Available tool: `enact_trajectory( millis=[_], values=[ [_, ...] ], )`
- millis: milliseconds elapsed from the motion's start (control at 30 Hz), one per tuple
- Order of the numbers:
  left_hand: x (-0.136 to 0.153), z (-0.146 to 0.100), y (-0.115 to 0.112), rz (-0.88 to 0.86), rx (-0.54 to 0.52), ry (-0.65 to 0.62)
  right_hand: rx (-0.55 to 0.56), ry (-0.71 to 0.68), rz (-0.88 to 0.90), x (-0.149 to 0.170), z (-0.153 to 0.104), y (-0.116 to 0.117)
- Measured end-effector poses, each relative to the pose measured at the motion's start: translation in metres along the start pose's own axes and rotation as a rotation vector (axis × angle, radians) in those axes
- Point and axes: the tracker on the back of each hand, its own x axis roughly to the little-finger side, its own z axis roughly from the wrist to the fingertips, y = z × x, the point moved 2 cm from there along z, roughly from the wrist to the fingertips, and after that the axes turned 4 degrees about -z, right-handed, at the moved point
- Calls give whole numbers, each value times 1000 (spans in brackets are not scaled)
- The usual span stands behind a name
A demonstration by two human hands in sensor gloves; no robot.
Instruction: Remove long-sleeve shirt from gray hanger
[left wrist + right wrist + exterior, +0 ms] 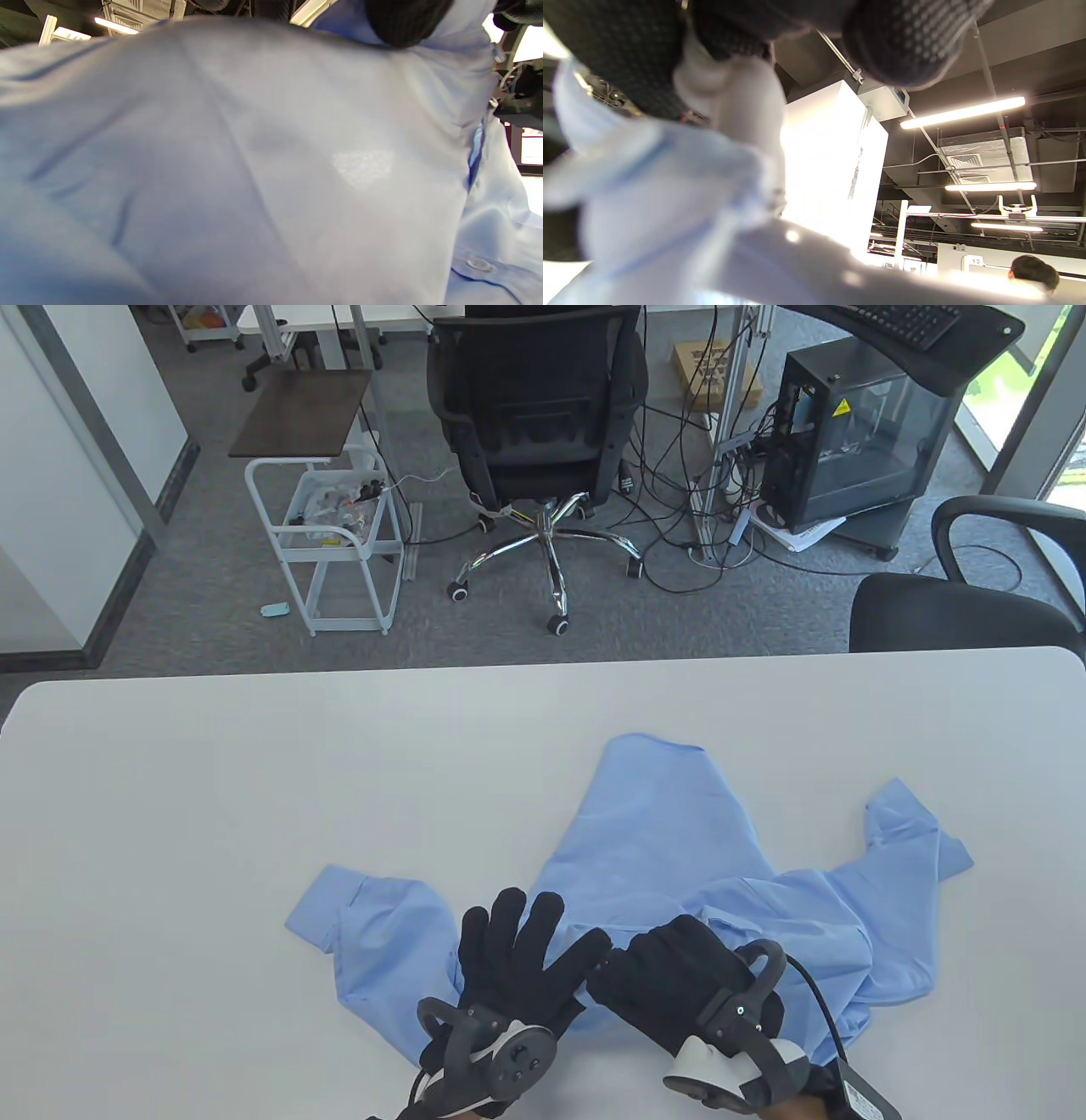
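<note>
Table view showed the left hand (517,959) spread flat on the blue shirt (670,848); right hand (679,976) curled (grip hidden); right wrist view showed gray hanger (742,106).

My shirt (645,848) is light blue and long-sleeved, lying crumpled and spread flat on the tabletop (254,780) near its front edge, right of the middle. One sleeve reaches left, its cuff (318,912) lying flat; the other runs out right, with its cuff (916,831) turned back toward the far edge. Close up, a placket with a pale button (479,264) shows. I can't make out the hanger.
</note>
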Motion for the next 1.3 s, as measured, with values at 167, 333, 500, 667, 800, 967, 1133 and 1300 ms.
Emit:
enact_trajectory(
  millis=[167,333,500,667,800,967,1133,1300],
  values=[
    [-3,0,-3,3,29,-35,-4,-10,-2,-2,-2,3],
    [-6,-1,-9,-48,73,-98,29,-2,32,-2,-2,-2],
    [-12,-3,-5,-20,14,-176,39,-7,52,-1,-2,-3],
    [-13,-4,1,-11,-41,-183,44,47,107,9,-3,-2],
    [-12,-5,7,-23,-79,-177,39,81,139,17,-4,-2],
    [-12,-5,9,17,-95,-176,33,97,161,19,-4,-1],
    [-11,-6,10,40,-106,-177,19,123,174,24,-6,3],
    [-9,-6,15,101,-124,-174,5,172,189,35,-8,3]
  ],
)
